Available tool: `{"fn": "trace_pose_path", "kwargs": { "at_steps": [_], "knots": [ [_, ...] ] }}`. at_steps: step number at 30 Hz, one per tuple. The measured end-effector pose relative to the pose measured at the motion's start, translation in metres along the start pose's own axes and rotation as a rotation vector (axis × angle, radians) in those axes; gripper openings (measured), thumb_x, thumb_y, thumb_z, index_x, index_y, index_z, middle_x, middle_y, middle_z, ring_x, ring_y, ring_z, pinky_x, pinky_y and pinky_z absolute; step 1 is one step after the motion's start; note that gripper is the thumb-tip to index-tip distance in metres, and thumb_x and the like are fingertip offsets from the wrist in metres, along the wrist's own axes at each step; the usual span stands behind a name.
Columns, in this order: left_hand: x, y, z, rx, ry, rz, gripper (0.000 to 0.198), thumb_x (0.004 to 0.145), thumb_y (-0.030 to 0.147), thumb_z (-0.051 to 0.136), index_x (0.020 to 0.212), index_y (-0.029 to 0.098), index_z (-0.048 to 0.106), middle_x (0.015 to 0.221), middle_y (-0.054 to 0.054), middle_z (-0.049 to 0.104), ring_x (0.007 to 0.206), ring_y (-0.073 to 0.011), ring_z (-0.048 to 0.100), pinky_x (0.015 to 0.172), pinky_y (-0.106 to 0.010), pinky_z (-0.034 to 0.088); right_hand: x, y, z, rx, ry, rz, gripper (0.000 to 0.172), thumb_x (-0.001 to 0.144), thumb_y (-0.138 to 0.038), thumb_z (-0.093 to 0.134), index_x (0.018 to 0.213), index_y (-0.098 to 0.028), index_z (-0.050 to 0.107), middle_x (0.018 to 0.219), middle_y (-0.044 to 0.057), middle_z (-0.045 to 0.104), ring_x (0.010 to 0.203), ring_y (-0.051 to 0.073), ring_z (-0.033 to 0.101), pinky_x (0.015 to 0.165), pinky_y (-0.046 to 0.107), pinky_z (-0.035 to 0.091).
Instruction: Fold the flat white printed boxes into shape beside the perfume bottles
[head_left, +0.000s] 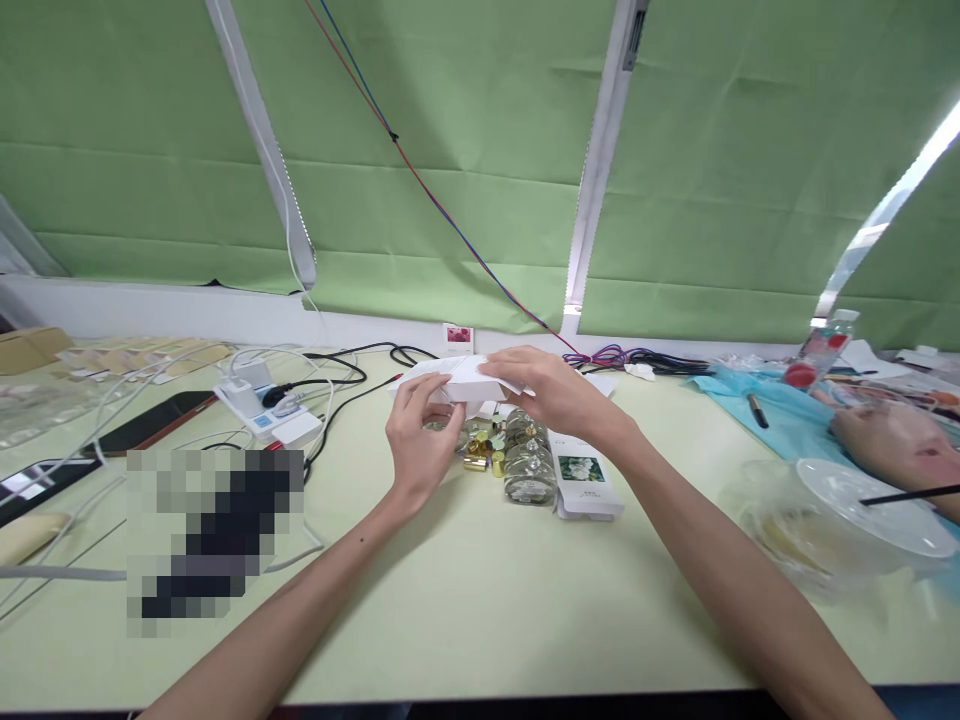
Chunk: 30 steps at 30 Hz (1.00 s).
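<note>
Between my two hands a white cardboard box [471,384] is held up above the table. My left hand [421,437] grips its near left side, thumb and fingers closed on it. From the right, my right hand [546,392] closes over the box's top and right end. Just below stand several clear glass bottles [529,462] in a row. Gold caps [476,462] lie loose to their left. Beside the bottles, on the right, lies a white box with a flower picture [583,470]. What the held box contains is hidden.
A power strip [271,415] with plugs and cables sits left, near a dark phone-like device [150,420]. On the right are a lidded plastic bowl [874,505] with a black straw, a marker [757,411], blue plastic sheeting [739,400], a bottle [821,350] and another person's hand [896,440].
</note>
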<state>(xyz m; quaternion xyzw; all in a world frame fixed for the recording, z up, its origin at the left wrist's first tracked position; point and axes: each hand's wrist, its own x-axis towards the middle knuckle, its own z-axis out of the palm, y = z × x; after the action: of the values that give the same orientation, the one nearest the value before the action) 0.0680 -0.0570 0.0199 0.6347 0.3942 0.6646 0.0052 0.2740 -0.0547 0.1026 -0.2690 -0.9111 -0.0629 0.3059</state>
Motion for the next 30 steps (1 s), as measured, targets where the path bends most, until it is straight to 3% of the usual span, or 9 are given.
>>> {"fn": "trace_pose_path", "kwargs": {
  "at_steps": [4,10,30],
  "knots": [
    [0.0002,0.0009,0.0,0.022,0.003,0.007,0.031,0.083,0.019,0.073,0.115,0.022,0.071,0.116,-0.005,0.067,0.081,-0.0131,0.071,0.069,-0.026,0.066,0.0012,-0.0017,0.0007,-0.001,0.001,-0.015,0.036,0.095,-0.003,0.06,0.125,-0.021,0.068,0.128,0.01,0.073,0.125,0.027,0.064,0.107,0.048,0.05],
    [-0.0008,-0.0012,0.0016,-0.031,-0.005,-0.027,0.037,0.082,0.018,0.074,0.118,0.021,0.067,0.118,-0.004,0.067,0.072,-0.0097,0.072,0.07,-0.025,0.067,0.0016,-0.0015,0.0029,-0.033,0.011,-0.013,0.033,0.093,-0.003,0.063,0.122,-0.018,0.069,0.125,0.013,0.073,0.121,0.028,0.065,0.105,0.047,0.05],
    [-0.0009,0.0017,0.0,-0.017,-0.001,-0.093,0.037,0.08,0.02,0.074,0.117,0.021,0.07,0.121,-0.004,0.071,0.077,-0.0115,0.074,0.07,-0.025,0.068,0.0033,-0.0076,0.0073,-0.097,0.013,0.03,0.031,0.092,-0.004,0.066,0.119,-0.018,0.069,0.122,0.013,0.074,0.115,0.028,0.066,0.098,0.046,0.051]
  ]
}}
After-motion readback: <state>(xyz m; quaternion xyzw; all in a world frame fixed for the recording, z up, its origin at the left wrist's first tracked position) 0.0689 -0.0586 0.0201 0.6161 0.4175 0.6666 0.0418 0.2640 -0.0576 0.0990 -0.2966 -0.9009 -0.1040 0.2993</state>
